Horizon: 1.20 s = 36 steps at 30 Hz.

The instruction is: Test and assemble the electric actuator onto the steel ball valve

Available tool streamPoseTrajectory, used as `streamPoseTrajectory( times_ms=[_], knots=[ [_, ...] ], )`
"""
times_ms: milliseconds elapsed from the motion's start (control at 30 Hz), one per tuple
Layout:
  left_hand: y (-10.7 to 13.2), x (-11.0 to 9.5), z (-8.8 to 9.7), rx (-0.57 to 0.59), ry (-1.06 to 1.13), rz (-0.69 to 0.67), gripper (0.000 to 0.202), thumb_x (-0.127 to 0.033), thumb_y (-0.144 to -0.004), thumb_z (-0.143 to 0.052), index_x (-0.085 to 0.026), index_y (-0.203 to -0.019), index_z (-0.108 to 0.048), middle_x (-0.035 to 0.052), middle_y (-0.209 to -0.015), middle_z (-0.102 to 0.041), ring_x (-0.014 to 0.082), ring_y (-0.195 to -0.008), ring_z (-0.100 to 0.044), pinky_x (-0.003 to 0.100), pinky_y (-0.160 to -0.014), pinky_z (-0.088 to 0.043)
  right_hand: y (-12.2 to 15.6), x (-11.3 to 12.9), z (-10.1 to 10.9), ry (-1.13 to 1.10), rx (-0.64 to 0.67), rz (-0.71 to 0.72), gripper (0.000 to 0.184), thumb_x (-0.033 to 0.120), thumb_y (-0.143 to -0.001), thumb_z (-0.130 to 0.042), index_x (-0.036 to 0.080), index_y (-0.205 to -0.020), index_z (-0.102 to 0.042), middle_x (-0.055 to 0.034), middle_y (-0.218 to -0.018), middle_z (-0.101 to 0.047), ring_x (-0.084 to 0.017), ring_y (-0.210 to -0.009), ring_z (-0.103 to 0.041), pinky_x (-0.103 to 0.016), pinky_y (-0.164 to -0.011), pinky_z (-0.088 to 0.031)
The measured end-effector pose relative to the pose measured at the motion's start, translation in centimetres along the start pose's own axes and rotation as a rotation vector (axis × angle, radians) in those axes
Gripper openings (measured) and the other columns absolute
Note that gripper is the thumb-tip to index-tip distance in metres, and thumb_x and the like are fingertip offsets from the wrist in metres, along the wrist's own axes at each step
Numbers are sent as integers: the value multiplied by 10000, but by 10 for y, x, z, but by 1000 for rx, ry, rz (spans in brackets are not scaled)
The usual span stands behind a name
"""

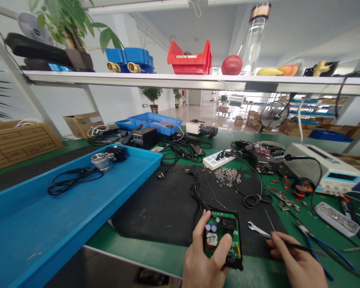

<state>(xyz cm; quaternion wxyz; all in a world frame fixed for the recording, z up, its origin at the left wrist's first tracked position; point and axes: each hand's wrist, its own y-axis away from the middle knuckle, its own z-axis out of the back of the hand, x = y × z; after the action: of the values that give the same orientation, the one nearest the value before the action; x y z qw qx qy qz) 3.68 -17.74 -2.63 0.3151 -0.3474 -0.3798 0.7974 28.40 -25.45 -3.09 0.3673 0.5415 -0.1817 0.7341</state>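
Observation:
My left hand grips a small black case with a green circuit board inside, thumb across its lower part and forefinger along its left edge. It is held just above the front of the black mat. My right hand pinches a thin dark rod-like tool whose fine tip points up and left toward the board. A small silver wrench lies on the mat between the two hands.
A large blue tray with a black cable and a metal part fills the left. Screws, a power strip, a soldering station, a power supply, blue-handled pliers and tangled wires crowd the green bench.

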Motion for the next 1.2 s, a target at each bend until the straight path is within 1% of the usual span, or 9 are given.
streamPoseTrajectory(
  times_ms=[100, 200, 300, 367, 433, 600, 800, 900, 1200],
  knots=[
    [0, -2, 0, 25, -1, 37, 658, -18, -651, -795, -317, -1201, -596, 151, -1630, -288, 372, -1289, -618, 406, -798, -661, -1, -3, 1, 7, 8, 8, 782, 787, -668, -686, 147, -1115, -726, -116, -956, -815, -285, -873, -757, -312, -756, -614],
    [1, -2, -1, 36, 9, 60, 681, 4, -632, -792, -320, -1195, -589, 146, -1645, -268, 371, -1266, -632, 401, -766, -664, -2, -5, 1, 14, 11, 9, 759, 781, -697, -688, 151, -1119, -726, -113, -961, -815, -286, -894, -758, -308, -760, -613],
    [1, 0, -4, -39, 88, 36, 635, 13, -697, -750, -283, -1207, -511, 186, -1624, -307, 354, -1299, -615, 373, -744, -664, -3, -7, 1, 12, 7, 11, 736, 770, -727, -684, 156, -1129, -728, -109, -980, -816, -283, -902, -758, -304, -765, -609],
    [0, 1, -6, -109, 153, 3, 647, 16, -741, -715, -256, -1250, -423, 232, -1595, -347, 344, -1337, -589, 369, -764, -665, -4, -7, 2, 14, 5, 8, 745, 778, -723, -681, 154, -1126, -731, -111, -974, -816, -287, -895, -759, -309, -760, -610],
    [-1, 2, -8, -146, 180, -15, 656, 2, -765, -701, -235, -1280, -371, 263, -1575, -371, 340, -1359, -572, 375, -787, -666, -3, -6, 2, 16, 8, 3, 759, 786, -709, -684, 153, -1125, -730, -110, -956, -817, -291, -888, -760, -313, -756, -613],
    [-2, 2, -9, -157, 175, -7, 584, -29, -797, -690, -214, -1257, -383, 272, -1550, -408, 322, -1350, -584, 364, -799, -667, -1, -3, 1, 4, 10, 3, 767, 791, -696, -688, 149, -1113, -729, -115, -952, -815, -289, -878, -760, -311, -752, -614],
    [-1, 0, -7, -145, 222, 8, 647, -1, -783, -704, -218, -1291, -367, 282, -1559, -391, 344, -1374, -554, 408, -826, -662, -2, -3, 1, 3, 9, -6, 782, 799, -684, -690, 145, -1111, -725, -114, -959, -815, -284, -887, -756, -301, -752, -609],
    [-1, 0, -7, -144, 227, 24, 662, -14, -789, -716, -235, -1302, -360, 274, -1562, -394, 344, -1375, -554, 423, -834, -662, -2, -4, 1, 4, 10, 0, 776, 799, -700, -681, 152, -1127, -719, -108, -956, -814, -277, -882, -755, -301, -765, -605],
    [-1, 1, -8, -151, 234, 13, 703, -9, -769, -738, -230, -1316, -356, 277, -1553, -405, 362, -1385, -540, 450, -852, -657, -3, -10, 2, 24, 20, 2, 750, 798, -739, -656, 172, -1147, -716, -91, -964, -815, -281, -915, -749, -316, -798, -595]
  ],
)
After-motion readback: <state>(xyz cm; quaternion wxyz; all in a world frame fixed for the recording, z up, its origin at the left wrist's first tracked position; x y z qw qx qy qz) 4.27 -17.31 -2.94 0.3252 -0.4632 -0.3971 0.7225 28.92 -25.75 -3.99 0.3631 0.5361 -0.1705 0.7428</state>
